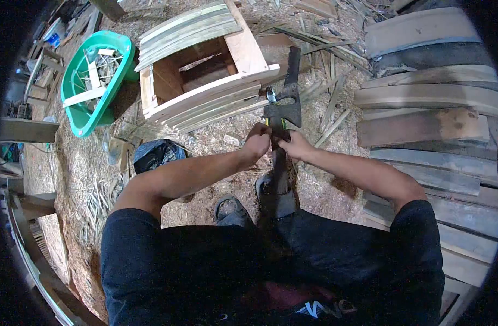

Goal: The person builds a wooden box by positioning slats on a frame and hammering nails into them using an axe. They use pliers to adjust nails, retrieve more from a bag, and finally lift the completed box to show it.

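Note:
My left hand [257,142] and my right hand [294,145] are close together in front of me, both with fingers closed. Between them passes a dark, narrow bar [280,168] that runs down toward my feet. Just beyond my fingers lies a dark metal tool head [286,112], shaped like a hatchet's, with a long dark piece [293,68] stretching away from it. Small yellow-green bits show at my fingertips. What exactly my fingers grip is hidden.
Ahead stands a wooden box frame [211,76] with a slatted curved side. A green plastic tub [70,117] with wood scraps is at the left, near a black plastic bag [155,154]. Curved boards [423,127] are stacked along the right. Shavings and offcuts cover the ground.

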A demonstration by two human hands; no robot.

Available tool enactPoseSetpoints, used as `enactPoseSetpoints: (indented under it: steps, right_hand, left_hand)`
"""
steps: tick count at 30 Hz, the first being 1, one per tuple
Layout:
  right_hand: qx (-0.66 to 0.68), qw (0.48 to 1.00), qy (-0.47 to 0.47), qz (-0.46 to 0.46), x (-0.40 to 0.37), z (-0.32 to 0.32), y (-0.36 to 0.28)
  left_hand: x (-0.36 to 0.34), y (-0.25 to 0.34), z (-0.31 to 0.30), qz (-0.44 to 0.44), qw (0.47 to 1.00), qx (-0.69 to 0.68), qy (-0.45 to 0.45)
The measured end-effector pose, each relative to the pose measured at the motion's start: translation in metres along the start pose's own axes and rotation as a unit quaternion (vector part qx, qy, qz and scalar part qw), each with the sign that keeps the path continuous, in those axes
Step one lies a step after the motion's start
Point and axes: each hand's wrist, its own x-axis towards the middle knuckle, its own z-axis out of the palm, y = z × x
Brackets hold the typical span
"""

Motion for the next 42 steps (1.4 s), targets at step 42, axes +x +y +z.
enactPoseSetpoints:
  steps: [42]
  right_hand:
    - [-0.113,0.892,0.111,-0.423,0.078,0.009,-0.353]
  left_hand:
    - [-0.077,0.081,-0.33,0.381,0.777,0.328,0.38]
